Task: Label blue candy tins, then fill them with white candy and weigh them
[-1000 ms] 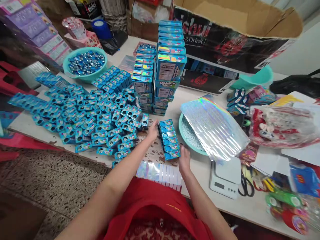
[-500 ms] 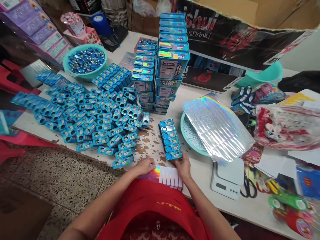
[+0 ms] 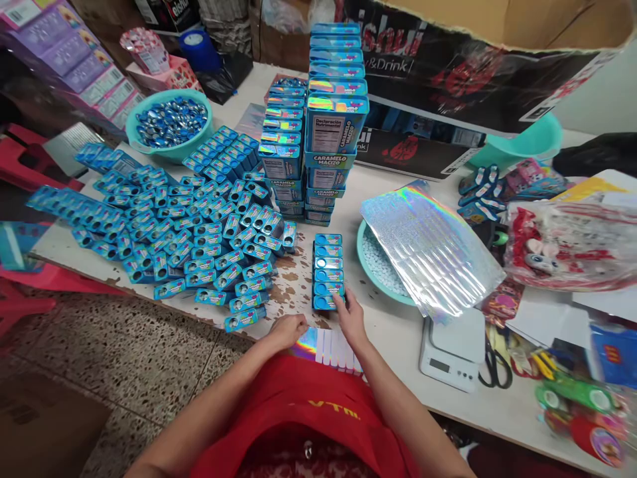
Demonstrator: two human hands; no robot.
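1. Head view, left hand: the left hand (image 3: 289,330) is low over the tabletop (image 3: 398,362), its fingers curled together at the left end of shiny holographic strips (image 3: 332,348); I cannot tell whether it pinches them.
2. Head view, right hand: the right hand (image 3: 351,318), apart from the left, touches the near right corner of a row of blue tins (image 3: 328,271) with its fingertips; I cannot tell whether it grips.
3. Head view, the row: six tins stand side by side in front of the person, just beyond the strips, between a crowd of loose tins (image 3: 199,242) on the left and a teal basin (image 3: 361,252) of white pellets on the right.
4. Head view, around them: tall tin stacks (image 3: 331,169) rise behind the row; a silver sheet (image 3: 430,249) lies across the basin, and a scale (image 3: 452,345) sits near scissors (image 3: 494,370).
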